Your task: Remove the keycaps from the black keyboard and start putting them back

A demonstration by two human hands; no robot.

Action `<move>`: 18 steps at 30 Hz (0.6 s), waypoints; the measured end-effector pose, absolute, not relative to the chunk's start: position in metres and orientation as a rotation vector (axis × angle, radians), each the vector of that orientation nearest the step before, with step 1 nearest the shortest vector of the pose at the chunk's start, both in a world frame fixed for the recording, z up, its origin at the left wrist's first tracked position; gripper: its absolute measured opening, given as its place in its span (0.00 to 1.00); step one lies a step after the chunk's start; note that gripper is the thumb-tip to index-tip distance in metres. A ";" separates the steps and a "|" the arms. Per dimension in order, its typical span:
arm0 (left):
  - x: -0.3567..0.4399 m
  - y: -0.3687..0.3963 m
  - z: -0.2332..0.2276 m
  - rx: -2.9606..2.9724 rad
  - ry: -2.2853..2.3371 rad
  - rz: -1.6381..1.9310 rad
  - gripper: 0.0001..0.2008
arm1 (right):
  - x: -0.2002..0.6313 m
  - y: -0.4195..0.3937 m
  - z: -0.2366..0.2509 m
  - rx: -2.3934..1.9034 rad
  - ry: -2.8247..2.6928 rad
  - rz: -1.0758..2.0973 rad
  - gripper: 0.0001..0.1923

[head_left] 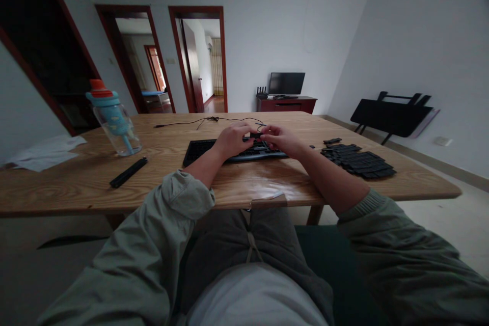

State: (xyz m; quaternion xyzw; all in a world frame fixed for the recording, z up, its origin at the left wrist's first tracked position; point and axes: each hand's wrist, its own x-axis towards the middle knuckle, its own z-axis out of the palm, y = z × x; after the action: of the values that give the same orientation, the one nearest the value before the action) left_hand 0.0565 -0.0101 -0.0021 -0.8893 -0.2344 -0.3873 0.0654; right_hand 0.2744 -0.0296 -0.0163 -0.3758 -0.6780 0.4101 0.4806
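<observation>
A black keyboard (202, 150) lies flat in the middle of the wooden table (87, 183), its cable trailing toward the far edge. Both my hands hover over its far side. My left hand (232, 139) and my right hand (280, 138) meet fingertip to fingertip around a small black piece (255, 136), likely a keycap, held just above the keyboard. To the right of the keyboard lies a pile of several loose black keycaps (357, 160).
A clear water bottle (113, 119) with a blue lid stands at the left. A long black bar (129, 172) lies near it. White paper (46, 152) sits at the far left edge. A folded black table (391, 116) leans on the right wall.
</observation>
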 end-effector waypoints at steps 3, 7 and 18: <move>0.059 -0.011 -0.003 -2.672 -0.698 -1.158 0.13 | 0.273 -0.031 -0.015 -0.923 -1.655 0.993 0.21; 0.055 -0.012 0.005 -2.656 -0.737 -1.129 0.12 | 0.275 -0.029 -0.016 -0.957 -1.644 0.988 0.20; -0.144 0.018 0.000 -2.599 -1.700 -1.300 0.18 | 0.282 -0.031 -0.015 -1.197 -1.805 0.710 0.20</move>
State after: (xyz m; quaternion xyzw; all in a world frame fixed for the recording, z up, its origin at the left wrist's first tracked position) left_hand -0.1443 0.0182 -0.0002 -0.7670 -0.5018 -0.3838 -0.1122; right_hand 0.2815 -0.0309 -0.0152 -0.4771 -0.7194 0.2829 0.4181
